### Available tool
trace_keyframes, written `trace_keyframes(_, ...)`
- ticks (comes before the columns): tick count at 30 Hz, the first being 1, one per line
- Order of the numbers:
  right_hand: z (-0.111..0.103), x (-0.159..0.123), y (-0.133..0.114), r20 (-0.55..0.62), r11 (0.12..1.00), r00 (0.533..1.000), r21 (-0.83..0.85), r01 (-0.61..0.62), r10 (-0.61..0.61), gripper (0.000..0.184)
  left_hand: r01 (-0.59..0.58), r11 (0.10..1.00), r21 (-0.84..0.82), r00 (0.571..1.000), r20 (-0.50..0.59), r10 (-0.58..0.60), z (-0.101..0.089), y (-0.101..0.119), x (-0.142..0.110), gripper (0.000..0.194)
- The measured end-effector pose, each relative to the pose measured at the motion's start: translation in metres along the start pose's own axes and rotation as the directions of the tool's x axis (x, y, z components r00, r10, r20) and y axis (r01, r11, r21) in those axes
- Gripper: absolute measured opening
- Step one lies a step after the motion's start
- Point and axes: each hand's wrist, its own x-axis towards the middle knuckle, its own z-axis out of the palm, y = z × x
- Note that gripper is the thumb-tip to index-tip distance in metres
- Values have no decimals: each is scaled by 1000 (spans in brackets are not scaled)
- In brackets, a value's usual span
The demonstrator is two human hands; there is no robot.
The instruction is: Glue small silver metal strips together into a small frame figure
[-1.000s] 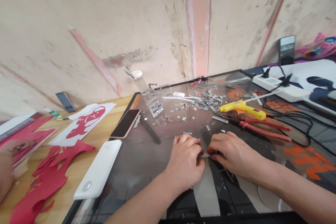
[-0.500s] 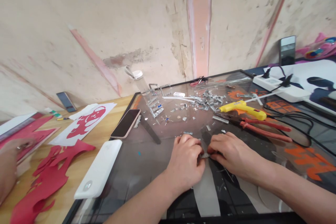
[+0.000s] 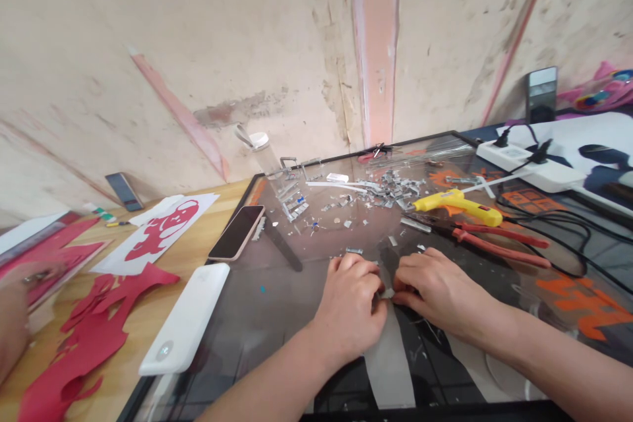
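My left hand (image 3: 352, 303) and my right hand (image 3: 438, 287) meet over the front of the dark glass tabletop (image 3: 277, 316). Both have their fingers closed in a pinch, with the fingertips almost touching. Between them shows a tiny pale piece, too small and too covered to name. Beyond my fingers lie a small silvery piece (image 3: 354, 251) and a heap of bent metal scraps (image 3: 395, 188). Red-handled pliers (image 3: 499, 244) rest to the right of my right hand, with a yellow glue gun (image 3: 457, 204) just behind them.
Left of my hands lie a white power bank (image 3: 185, 320) and a phone (image 3: 237, 232). A clear bottle (image 3: 267, 158) stands at the back. A white power strip (image 3: 529, 165) sits at right with black cables. Another person's hand (image 3: 20, 303) is over red paper at far left.
My right hand has shifted very slightly, and a little more of the pale piece shows between my fingertips. The other person's hand at far left has moved a little leftward.
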Motion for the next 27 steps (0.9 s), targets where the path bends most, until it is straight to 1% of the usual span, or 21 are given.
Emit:
trace_keyframes(4, 0, 1, -1, 23, 1000, 1000, 5, -11, 11, 12, -2, 1000, 4, 1000, 8, 2, -1, 1, -1, 7)
trace_keyframes(10, 0, 0, 2, 35, 997, 999, 75, 8, -11, 13, -3, 1000, 3, 1000, 9, 3, -1, 0, 0, 7)
trace_keyframes(14, 1, -1, 3, -9, 997, 1000, 72, 15, -14, 9, -7, 1000, 0, 1000, 23, 7, 0, -1, 0, 7)
trace_keyframes(16, 1, -2, 3, -19, 998, 1000, 60, 23, -22, 11, -4, 1000, -25, 1000, 24, 4, 0, -1, 0, 7)
trace_keyframes(19, 1, -2, 3, -2, 999, 1000, 46, 23, -23, 9, 12, 995, -99, 1000, -9, -13, -1, -2, 1, 8)
trace_keyframes(23, -4, -2, 3, -12, 999, 1000, 39, 0, 1, 9, 71, 980, -188, 997, -11, -74, -3, -4, 4, 11)
trace_keyframes(25, -6, -2, 4, -1, 999, 1000, 47, -12, 12, 7, 86, 976, -200, 996, 0, -88, -5, -5, 5, 12)
trace_keyframes(27, -9, -2, 5, 14, 998, 1000, 50, -25, 25, 6, 74, 979, -188, 997, 2, -75, -5, -6, 5, 11)
